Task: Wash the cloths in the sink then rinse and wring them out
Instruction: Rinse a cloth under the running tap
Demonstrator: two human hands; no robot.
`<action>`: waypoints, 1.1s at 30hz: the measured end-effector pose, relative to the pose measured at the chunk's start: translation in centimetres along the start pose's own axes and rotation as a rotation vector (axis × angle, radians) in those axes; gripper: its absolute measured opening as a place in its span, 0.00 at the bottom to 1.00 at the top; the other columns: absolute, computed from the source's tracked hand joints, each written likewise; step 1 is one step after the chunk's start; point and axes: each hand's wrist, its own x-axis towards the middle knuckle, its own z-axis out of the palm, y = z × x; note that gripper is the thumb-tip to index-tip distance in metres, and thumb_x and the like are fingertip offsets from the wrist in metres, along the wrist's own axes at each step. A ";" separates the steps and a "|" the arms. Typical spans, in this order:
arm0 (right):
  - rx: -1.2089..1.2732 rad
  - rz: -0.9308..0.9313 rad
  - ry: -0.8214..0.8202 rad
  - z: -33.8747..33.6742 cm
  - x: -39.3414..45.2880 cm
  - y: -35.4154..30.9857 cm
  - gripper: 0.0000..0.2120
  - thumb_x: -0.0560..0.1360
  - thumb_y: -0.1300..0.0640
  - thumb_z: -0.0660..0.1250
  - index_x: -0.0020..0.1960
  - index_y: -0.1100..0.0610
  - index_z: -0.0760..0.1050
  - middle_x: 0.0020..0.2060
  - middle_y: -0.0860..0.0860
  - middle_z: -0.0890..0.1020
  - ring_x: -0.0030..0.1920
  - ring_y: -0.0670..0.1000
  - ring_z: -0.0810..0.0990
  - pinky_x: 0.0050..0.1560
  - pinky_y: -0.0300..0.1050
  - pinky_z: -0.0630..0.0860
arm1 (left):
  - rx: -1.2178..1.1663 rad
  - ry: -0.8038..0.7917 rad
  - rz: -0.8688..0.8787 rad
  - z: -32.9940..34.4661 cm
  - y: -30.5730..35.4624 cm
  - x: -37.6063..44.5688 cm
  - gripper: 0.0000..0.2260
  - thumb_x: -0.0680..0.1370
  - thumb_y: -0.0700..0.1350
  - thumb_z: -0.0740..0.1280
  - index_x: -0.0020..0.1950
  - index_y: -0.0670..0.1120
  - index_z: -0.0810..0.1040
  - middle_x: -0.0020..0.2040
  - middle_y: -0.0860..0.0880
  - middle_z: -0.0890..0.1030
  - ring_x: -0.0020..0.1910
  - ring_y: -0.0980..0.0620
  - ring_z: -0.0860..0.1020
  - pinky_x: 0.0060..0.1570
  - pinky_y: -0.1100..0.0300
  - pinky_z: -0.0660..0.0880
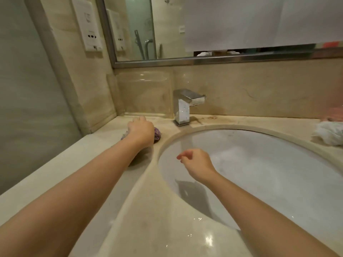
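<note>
My left hand point(142, 131) reaches onto the counter left of the basin and closes over a bunched purple cloth point(157, 134); only the cloth's edges show from under it. My right hand point(195, 162) hangs over the left part of the oval white sink point(278, 164) with its fingers loosely curled, holding nothing. The sink holds pale soapy water. A crumpled white cloth point(329, 133) lies on the counter at the far right.
A square chrome tap point(183, 106) stands behind the sink, no water running. The beige marble counter point(148, 219) is wet near me. A mirror point(222, 25) and a wall panel point(89, 25) are behind; a glass partition is to the left.
</note>
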 end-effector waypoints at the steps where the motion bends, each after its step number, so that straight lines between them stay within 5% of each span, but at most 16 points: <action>1: 0.019 0.006 0.016 -0.4 0.1 0.2 0.12 0.78 0.60 0.60 0.48 0.52 0.83 0.48 0.50 0.84 0.50 0.50 0.81 0.52 0.43 0.76 | 0.030 0.008 -0.007 -0.1 0.1 0.3 0.18 0.79 0.44 0.61 0.69 0.44 0.71 0.68 0.41 0.66 0.68 0.42 0.64 0.63 0.52 0.66; 4: 0.096 0.050 0.096 -1.5 0.7 0.8 0.12 0.78 0.61 0.60 0.50 0.53 0.83 0.48 0.50 0.83 0.49 0.50 0.80 0.48 0.41 0.73 | -0.060 0.064 0.020 -0.5 1.2 0.5 0.15 0.80 0.47 0.61 0.65 0.42 0.73 0.67 0.39 0.68 0.67 0.40 0.65 0.60 0.52 0.66; 7: 0.179 0.128 0.207 -2.2 1.7 1.6 0.14 0.79 0.63 0.58 0.51 0.54 0.82 0.51 0.52 0.83 0.47 0.51 0.78 0.45 0.40 0.70 | -0.539 0.081 0.039 -1.4 4.0 -0.5 0.15 0.80 0.47 0.63 0.62 0.38 0.71 0.62 0.38 0.76 0.61 0.37 0.73 0.51 0.54 0.69; 10: 0.296 0.244 0.380 -3.1 2.4 2.5 0.16 0.78 0.65 0.57 0.57 0.54 0.79 0.54 0.54 0.82 0.47 0.52 0.76 0.45 0.42 0.70 | -0.918 0.106 0.031 -1.6 7.3 -0.5 0.15 0.81 0.47 0.56 0.60 0.39 0.72 0.60 0.37 0.77 0.59 0.36 0.74 0.52 0.52 0.70; 13: 0.363 0.287 0.557 -4.6 2.6 3.2 0.16 0.79 0.66 0.56 0.61 0.55 0.76 0.53 0.55 0.80 0.47 0.53 0.74 0.45 0.42 0.68 | -1.485 -0.147 -0.051 -0.4 10.7 -0.4 0.19 0.82 0.49 0.52 0.61 0.40 0.77 0.56 0.39 0.80 0.54 0.39 0.78 0.52 0.53 0.75; 16: 0.216 0.180 0.621 -5.7 2.7 3.3 0.19 0.79 0.67 0.55 0.66 0.55 0.72 0.57 0.55 0.79 0.54 0.55 0.76 0.47 0.42 0.67 | -1.869 -0.400 -0.151 1.2 12.4 0.1 0.18 0.83 0.49 0.51 0.46 0.44 0.78 0.41 0.44 0.81 0.38 0.48 0.79 0.35 0.61 0.75; 20: -0.294 -0.045 0.461 -6.5 3.9 2.2 0.34 0.76 0.69 0.57 0.77 0.48 0.57 0.65 0.55 0.71 0.63 0.56 0.70 0.59 0.49 0.70 | -2.127 -0.440 -0.248 2.2 11.6 1.2 0.19 0.83 0.49 0.51 0.41 0.42 0.75 0.30 0.45 0.78 0.23 0.50 0.75 0.21 0.68 0.69; 25: -0.928 -0.165 0.471 -7.9 8.5 -0.6 0.41 0.78 0.63 0.62 0.79 0.44 0.40 0.64 0.59 0.66 0.65 0.59 0.66 0.61 0.51 0.65 | -2.172 -0.436 -0.250 3.0 12.1 2.2 0.17 0.83 0.50 0.52 0.50 0.42 0.76 0.41 0.44 0.78 0.37 0.46 0.76 0.34 0.55 0.72; 29: -1.105 -0.158 0.502 -8.6 11.2 -0.9 0.41 0.77 0.56 0.63 0.79 0.47 0.39 0.67 0.60 0.64 0.66 0.59 0.65 0.61 0.52 0.64 | -2.131 -0.408 -0.245 3.0 12.7 2.6 0.17 0.82 0.51 0.54 0.51 0.42 0.78 0.43 0.45 0.79 0.40 0.45 0.79 0.47 0.48 0.75; 33: -1.129 -0.149 0.535 -8.9 13.0 -0.3 0.36 0.80 0.57 0.57 0.79 0.47 0.39 0.62 0.58 0.70 0.62 0.58 0.68 0.60 0.51 0.64 | -2.155 -0.417 -0.287 3.3 12.8 2.9 0.18 0.82 0.49 0.53 0.45 0.42 0.78 0.37 0.44 0.79 0.35 0.46 0.75 0.34 0.58 0.70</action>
